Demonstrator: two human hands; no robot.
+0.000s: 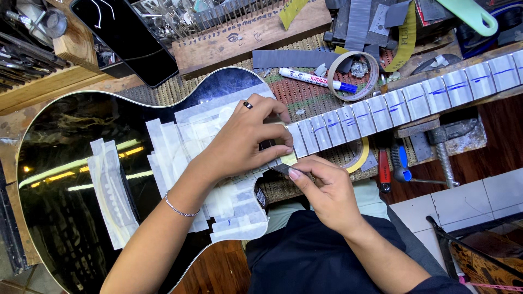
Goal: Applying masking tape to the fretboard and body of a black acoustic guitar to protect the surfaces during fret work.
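Two hands (248, 139) (321, 188) at one spot — the joint where the taped neck (403, 103) meets the black guitar body (71, 158). Left hand pressed flat over the last taped frets, fingers curled down onto the fretboard, holding nothing loose. Right hand just below and to the right of it, thumb and forefinger pinched shut on a small dark strip (280, 169), its tip aimed up-left at the fret under the left fingertips. Nearly touching, those two grips. Long axis of the neck running away from both hands, up and to the right, tape squares marked in blue all along. Body spread out to the left of the left wrist, layered with pale masking tape (180, 141). Beyond the neck, well apart — a blue-capped marker (316, 79) and a tape roll (354, 73)
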